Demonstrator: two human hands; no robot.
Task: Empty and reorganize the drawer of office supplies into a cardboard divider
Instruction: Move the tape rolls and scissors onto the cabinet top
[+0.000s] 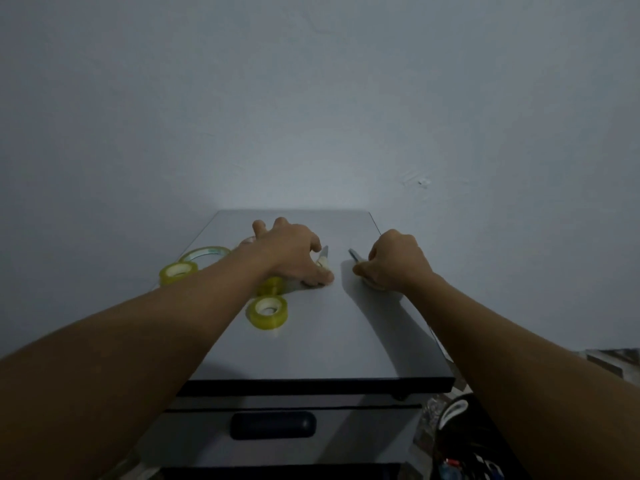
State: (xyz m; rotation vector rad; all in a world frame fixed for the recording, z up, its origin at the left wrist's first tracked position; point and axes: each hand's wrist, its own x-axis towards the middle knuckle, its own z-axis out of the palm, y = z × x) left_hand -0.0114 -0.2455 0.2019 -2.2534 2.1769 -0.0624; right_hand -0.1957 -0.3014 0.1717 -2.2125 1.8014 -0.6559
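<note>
1. Yellow-tinted tape rolls (pixel 267 311) are lying on the grey worktop (pixel 311 344), one near its middle and the others towards its left edge, beside and partly under the left forearm
2. The left hand (pixel 291 252) is curling around a slim white tool (pixel 323 259) whose pointed grey tip is sticking out past the thumb; it may be a cutter, though I cannot tell
3. The right hand (pixel 394 261) is closing in a fist on a blue-grey tool (pixel 355 255), the two tips sitting near each other but apart
4. Both tools are looking light, stiff and possibly sharp, so gripping the body, clear of the tip, is looking wise; the rolls are looking light and prone to rolling, so pinching through the core is looking best
5. The drawer (pixel 194 427) below is sitting shut, its dark handle (pixel 273 425) untouched, and no cardboard divider is showing
</note>
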